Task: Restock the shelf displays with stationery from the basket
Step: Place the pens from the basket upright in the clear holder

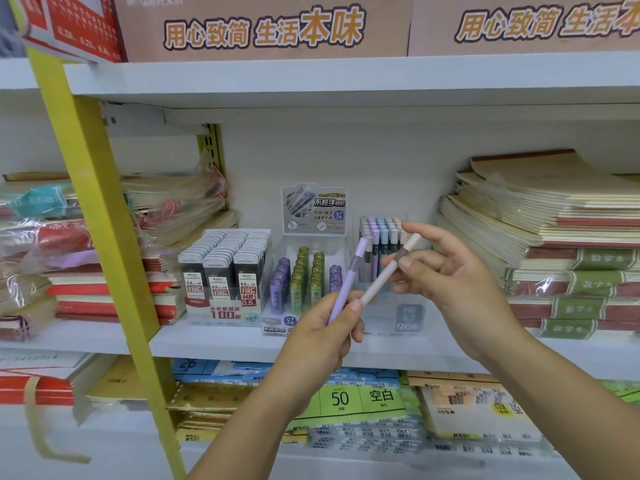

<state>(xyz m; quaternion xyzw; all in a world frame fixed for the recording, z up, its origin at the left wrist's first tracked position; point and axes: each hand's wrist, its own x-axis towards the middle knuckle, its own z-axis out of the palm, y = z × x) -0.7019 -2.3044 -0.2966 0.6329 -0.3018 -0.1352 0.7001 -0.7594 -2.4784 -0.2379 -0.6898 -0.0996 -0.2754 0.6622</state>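
Two pens at frame centre: purple pen [346,285] in your left hand [325,337], beige pen [381,280] in your right hand [460,278].
Left fingers curl round the purple pen's lower end; right thumb and forefinger pinch the beige pen near its top, its lower end beside your left thumb. Behind, a pen box [408,317] stands on the shelf [214,341], lead boxes [225,271] to its left, notebooks [554,237] at right.

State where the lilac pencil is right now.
Head view, mid-frame: the left hand grips the lilac pencil, which slants up in front of the lead-refill display, just left of the beige pencil pinched by the right hand.
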